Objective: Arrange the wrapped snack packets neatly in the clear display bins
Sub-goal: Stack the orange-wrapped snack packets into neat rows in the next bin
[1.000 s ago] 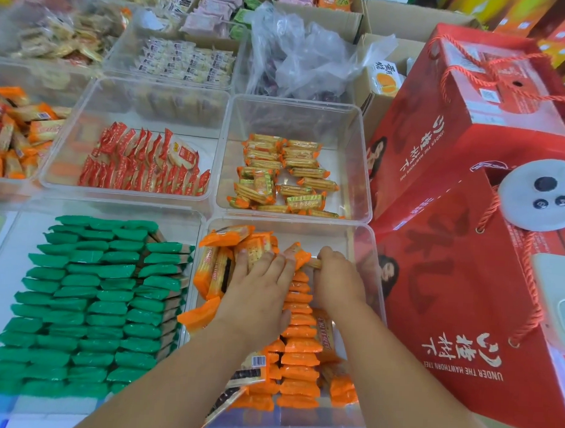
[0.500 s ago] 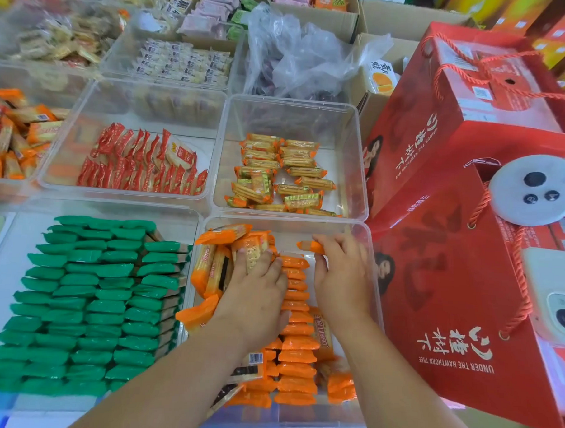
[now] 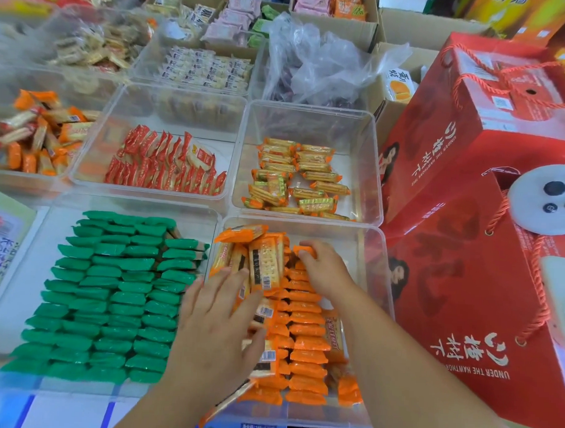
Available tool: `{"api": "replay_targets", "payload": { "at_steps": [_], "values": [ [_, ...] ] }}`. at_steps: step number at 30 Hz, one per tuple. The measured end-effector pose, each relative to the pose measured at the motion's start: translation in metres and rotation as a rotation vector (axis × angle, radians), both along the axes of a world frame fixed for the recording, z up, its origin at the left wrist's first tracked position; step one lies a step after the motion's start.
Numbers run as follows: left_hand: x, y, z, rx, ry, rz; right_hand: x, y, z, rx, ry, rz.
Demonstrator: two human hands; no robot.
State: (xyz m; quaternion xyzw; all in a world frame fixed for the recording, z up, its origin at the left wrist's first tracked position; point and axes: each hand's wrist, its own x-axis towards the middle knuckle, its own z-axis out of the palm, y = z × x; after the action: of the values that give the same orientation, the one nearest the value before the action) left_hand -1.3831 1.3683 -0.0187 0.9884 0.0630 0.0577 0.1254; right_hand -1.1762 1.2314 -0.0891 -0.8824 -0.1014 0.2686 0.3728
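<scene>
Orange wrapped snack packets fill the near clear bin, in a tidy row on the right and a loose upright pile at the back left. My left hand lies flat with straight fingers on the loose packets at the bin's left. My right hand pinches one orange packet at the far end of the row.
A bin of green packets sits to the left. Behind are bins of red packets and of gold-orange packets. Big red gift boxes crowd the right side. Cardboard cartons and a plastic bag stand at the back.
My left hand has drawn back toward me and to the left, uncovering the upright packets. My right hand has shifted forward along the row with a packet between its fingers.
</scene>
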Motion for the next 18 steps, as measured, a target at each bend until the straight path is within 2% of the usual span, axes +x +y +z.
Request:
{"api": "replay_targets", "payload": {
  "at_steps": [7,14,18],
  "values": [
    [-0.044,0.0,-0.016,-0.132,0.057,0.22,-0.001,0.001,-0.007,0.02,0.093,-0.255],
    [-0.071,0.005,-0.015,-0.198,-0.005,0.231,0.013,0.005,-0.003,-0.071,0.19,-0.156],
    [-0.087,0.002,-0.012,-0.151,0.074,0.143,0.019,0.007,0.001,-0.126,0.225,-0.108]
  ]
}}
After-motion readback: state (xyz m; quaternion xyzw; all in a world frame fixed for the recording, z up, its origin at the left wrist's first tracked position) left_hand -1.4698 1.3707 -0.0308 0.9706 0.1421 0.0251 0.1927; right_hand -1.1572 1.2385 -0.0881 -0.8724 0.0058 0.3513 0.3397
